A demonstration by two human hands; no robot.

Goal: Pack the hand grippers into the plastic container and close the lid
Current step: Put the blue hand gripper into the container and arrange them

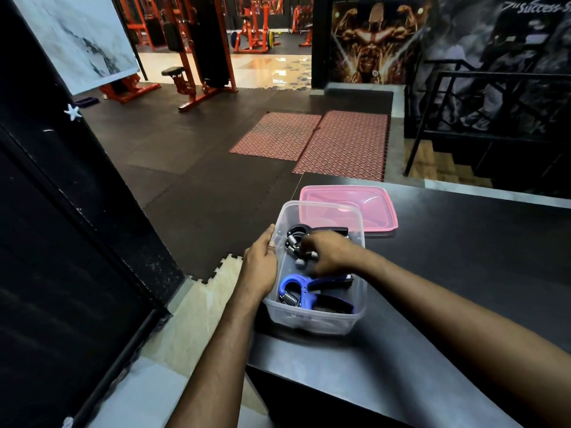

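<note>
Hand grippers go into a clear plastic container on a gym's black table.

Head view: the right hand, fingers curled, settles a black hand gripper at the far end; a blue hand gripper lies nearer. The left hand steadies the left wall. The pink lid, just beyond, is still off.

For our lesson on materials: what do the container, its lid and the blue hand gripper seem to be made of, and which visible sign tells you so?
Container: clear, slightly frosted plastic; its contents show through the walls.
Lid: translucent pink plastic, glossy, with light glinting off it.
Blue hand gripper: probably moulded matte plastic, with a shiny coiled spring that looks like metal.
</note>
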